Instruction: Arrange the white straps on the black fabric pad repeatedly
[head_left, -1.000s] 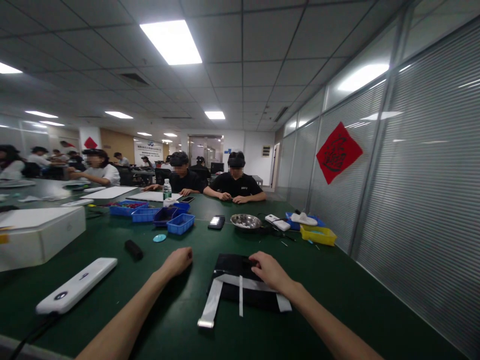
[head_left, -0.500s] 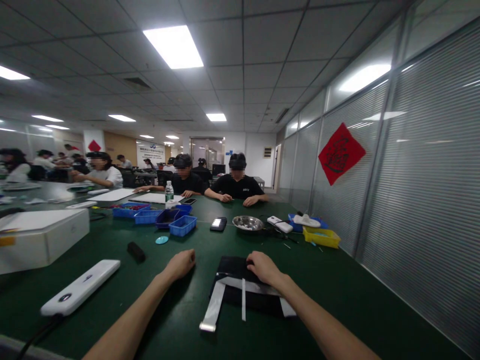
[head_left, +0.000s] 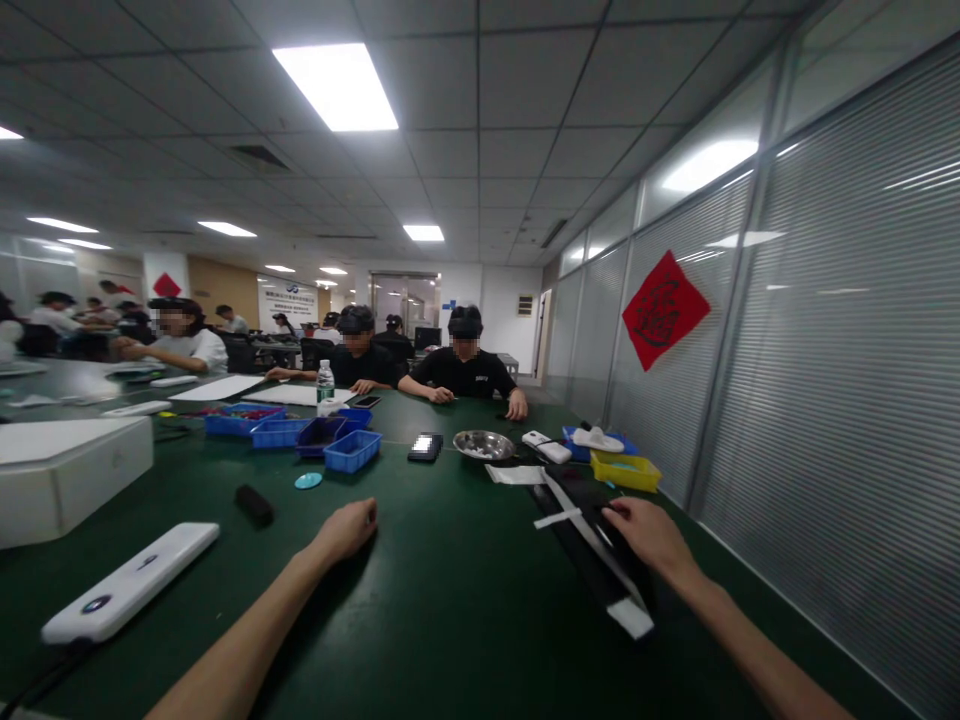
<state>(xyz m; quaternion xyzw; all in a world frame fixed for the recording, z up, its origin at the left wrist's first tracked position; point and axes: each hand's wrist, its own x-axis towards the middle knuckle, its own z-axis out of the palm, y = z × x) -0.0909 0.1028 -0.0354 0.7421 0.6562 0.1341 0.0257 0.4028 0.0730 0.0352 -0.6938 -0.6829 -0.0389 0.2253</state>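
My right hand point(head_left: 646, 532) pinches the right edge of a black flat piece with white straps point(head_left: 581, 540). The piece is tilted up off the green table point(head_left: 420, 600) on the right side, and its pale straps run along and across it. Its exact kind I cannot make out. Some of the fingertips are hidden behind the edge. My left hand point(head_left: 349, 530) rests on the table with its fingers curled in, and nothing shows in it. A small dark block point(head_left: 253, 505) and a light blue disc point(head_left: 307, 481) lie to the left of it.
Ahead stand blue bins point(head_left: 352, 452), a phone point(head_left: 425, 447), a metal bowl point(head_left: 484, 446) and a yellow bin point(head_left: 625, 470). A white power strip point(head_left: 135, 580) and a white box point(head_left: 75, 475) are at left. Across the table sit co-workers point(head_left: 469, 372). A glass partition point(head_left: 832, 330) borders the right.
My right hand has carried the black piece to the right and away from me, turning and lifting it from where it lay flat. My left hand has stayed in place. The view has shifted slightly.
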